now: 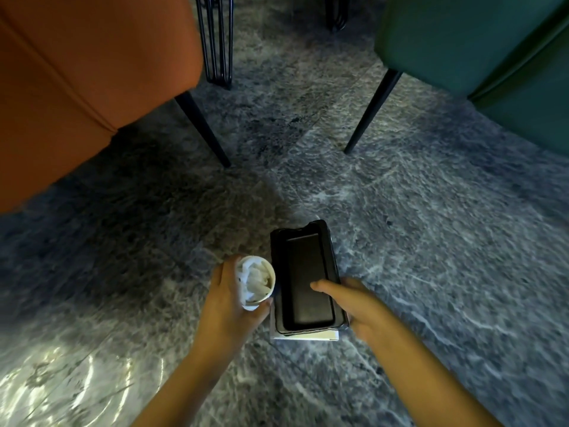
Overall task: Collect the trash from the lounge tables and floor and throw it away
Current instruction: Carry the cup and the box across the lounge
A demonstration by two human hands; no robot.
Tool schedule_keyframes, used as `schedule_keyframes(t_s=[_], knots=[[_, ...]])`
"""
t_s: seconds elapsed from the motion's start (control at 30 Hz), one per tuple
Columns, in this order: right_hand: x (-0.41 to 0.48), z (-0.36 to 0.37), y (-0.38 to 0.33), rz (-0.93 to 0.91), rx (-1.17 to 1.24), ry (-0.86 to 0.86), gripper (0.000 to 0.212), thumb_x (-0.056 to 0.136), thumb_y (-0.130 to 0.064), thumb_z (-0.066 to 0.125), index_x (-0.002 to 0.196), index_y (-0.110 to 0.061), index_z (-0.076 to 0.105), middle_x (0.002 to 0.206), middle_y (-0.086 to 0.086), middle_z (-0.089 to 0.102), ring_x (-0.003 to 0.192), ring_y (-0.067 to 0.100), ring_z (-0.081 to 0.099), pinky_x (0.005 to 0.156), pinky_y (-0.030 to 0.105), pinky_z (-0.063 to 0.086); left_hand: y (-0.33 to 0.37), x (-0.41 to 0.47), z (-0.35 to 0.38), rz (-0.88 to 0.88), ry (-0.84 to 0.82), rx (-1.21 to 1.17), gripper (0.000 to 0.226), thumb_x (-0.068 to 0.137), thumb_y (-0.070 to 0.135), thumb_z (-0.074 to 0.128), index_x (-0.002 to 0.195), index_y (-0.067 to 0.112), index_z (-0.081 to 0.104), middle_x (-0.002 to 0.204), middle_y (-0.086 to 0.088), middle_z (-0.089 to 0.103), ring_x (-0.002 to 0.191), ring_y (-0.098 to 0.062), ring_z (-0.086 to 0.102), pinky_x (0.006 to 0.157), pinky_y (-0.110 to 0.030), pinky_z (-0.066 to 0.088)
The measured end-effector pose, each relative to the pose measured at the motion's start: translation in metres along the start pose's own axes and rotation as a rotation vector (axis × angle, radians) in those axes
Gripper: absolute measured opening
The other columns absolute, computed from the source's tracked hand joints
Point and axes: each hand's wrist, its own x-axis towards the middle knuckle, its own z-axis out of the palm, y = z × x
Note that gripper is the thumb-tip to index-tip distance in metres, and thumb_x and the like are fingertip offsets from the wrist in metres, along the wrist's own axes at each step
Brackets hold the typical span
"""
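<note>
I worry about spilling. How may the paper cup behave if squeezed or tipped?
The paper cup looks thin-walled, so it probably is light and could crumple if squeezed hard. Crumpled paper fills it to the rim, so tipping may let pieces fall out.

The one view came from a wide-angle camera worn on the person's head, which faced forward and steeply down at the marbled floor [431,226], close enough that the black tray [304,282] sat large just below the frame's middle. Nearer the camera than the tray, both forearms ran in from the bottom edge, the left hand [229,298] gripping a paper cup [257,277] just left of the tray and the right hand [360,306] holding the tray's right side. Beyond the tray, an orange chair [92,72] and a green chair [492,41] were cropped by the top corners.
</note>
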Motion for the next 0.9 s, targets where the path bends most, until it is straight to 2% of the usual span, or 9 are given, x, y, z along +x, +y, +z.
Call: schedule_keyframes(t_s=[0.07, 0.2, 0.3, 0.37, 0.47, 0.63, 0.7, 0.83, 0.9], knots=[[0.002, 0.005, 0.004, -0.050, 0.002, 0.067, 0.014, 0.080, -0.009, 0.067, 0.086, -0.014, 0.056, 0.079, 0.006, 0.064, 0.067, 0.017, 0.062, 0.053, 0.025, 0.049, 0.001, -0.001, -0.001, 0.000, -0.007, -0.004, 0.067, 0.056, 0.010, 0.082, 0.115, 0.011, 0.051, 0.106, -0.002, 0.052, 0.089, 0.002, 0.035, 0.075, 0.004, 0.028], [0.001, 0.009, 0.007, -0.176, -0.160, 0.246, 0.038, 0.075, -0.008, 0.066, 0.105, -0.013, 0.043, 0.094, 0.006, 0.060, 0.085, 0.026, 0.060, 0.074, 0.040, 0.051, 0.004, -0.004, -0.005, 0.022, -0.009, -0.006, 0.068, 0.057, 0.011, 0.084, 0.117, 0.012, 0.051, 0.106, 0.000, 0.050, 0.091, 0.001, 0.035, 0.075, 0.004, 0.029], [-0.010, 0.003, 0.000, -0.283, -0.390, 0.324, 0.044, 0.073, -0.015, 0.063, 0.105, -0.024, 0.035, 0.098, 0.001, 0.056, 0.083, 0.021, 0.056, 0.066, 0.032, 0.046, 0.012, -0.001, -0.012, 0.037, 0.005, 0.003, 0.067, 0.058, 0.012, 0.084, 0.117, 0.009, 0.051, 0.106, 0.000, 0.050, 0.092, -0.004, 0.039, 0.070, 0.000, 0.033], [-0.019, -0.001, -0.009, -0.372, -0.543, 0.392, 0.052, 0.071, -0.017, 0.064, 0.113, -0.023, 0.033, 0.107, 0.002, 0.051, 0.095, 0.025, 0.053, 0.078, 0.040, 0.047, 0.020, 0.007, -0.022, 0.044, 0.030, 0.006, 0.065, 0.058, 0.008, 0.085, 0.115, 0.006, 0.052, 0.102, 0.000, 0.048, 0.089, -0.009, 0.042, 0.062, -0.004, 0.032], [-0.041, -0.007, -0.032, -0.443, -0.705, 0.508, 0.069, 0.070, -0.019, 0.066, 0.128, -0.014, 0.029, 0.120, 0.007, 0.046, 0.114, 0.030, 0.046, 0.096, 0.048, 0.040, 0.043, 0.023, -0.049, 0.017, 0.031, 0.013, 0.061, 0.061, 0.008, 0.083, 0.114, 0.005, 0.053, 0.105, -0.008, 0.052, 0.090, -0.016, 0.046, 0.064, -0.012, 0.030], [-0.126, -0.014, -0.098, -0.449, -0.889, 0.583, 0.075, 0.071, -0.025, 0.068, 0.131, -0.013, 0.024, 0.127, 0.007, 0.043, 0.120, 0.028, 0.040, 0.100, 0.039, 0.032, 0.115, 0.043, -0.130, -0.011, -0.015, 0.057, 0.049, 0.063, 0.014, 0.081, 0.106, 0.005, 0.058, 0.100, -0.011, 0.057, 0.090, -0.020, 0.052, 0.067, -0.023, 0.037], [-0.170, -0.014, -0.131, -0.471, -0.929, 0.597, 0.078, 0.069, -0.026, 0.069, 0.132, -0.014, 0.024, 0.127, 0.008, 0.044, 0.119, 0.029, 0.040, 0.098, 0.039, 0.032, 0.151, 0.048, -0.173, -0.025, -0.039, 0.046, 0.043, 0.065, 0.018, 0.079, 0.100, 0.010, 0.057, 0.097, -0.003, 0.054, 0.088, -0.019, 0.052, 0.066, -0.021, 0.036], [-0.267, -0.011, -0.210, -0.524, -0.981, 0.613, 0.083, 0.067, -0.026, 0.070, 0.133, -0.013, 0.022, 0.128, 0.011, 0.044, 0.119, 0.031, 0.041, 0.098, 0.041, 0.032, 0.235, 0.048, -0.269, -0.001, 0.058, 0.028, 0.063, 0.060, 0.013, 0.084, 0.113, 0.013, 0.050, 0.101, 0.005, 0.043, 0.090, -0.012, 0.041, 0.069, -0.024, 0.034], [-0.322, -0.009, -0.252, -0.553, -0.991, 0.611, 0.083, 0.067, -0.026, 0.069, 0.134, -0.013, 0.022, 0.130, 0.012, 0.044, 0.120, 0.032, 0.040, 0.099, 0.041, 0.031, 0.280, 0.048, -0.324, 0.018, 0.092, -0.018, 0.068, 0.057, 0.009, 0.085, 0.113, 0.016, 0.049, 0.101, 0.004, 0.046, 0.089, -0.009, 0.042, 0.070, -0.013, 0.035]])
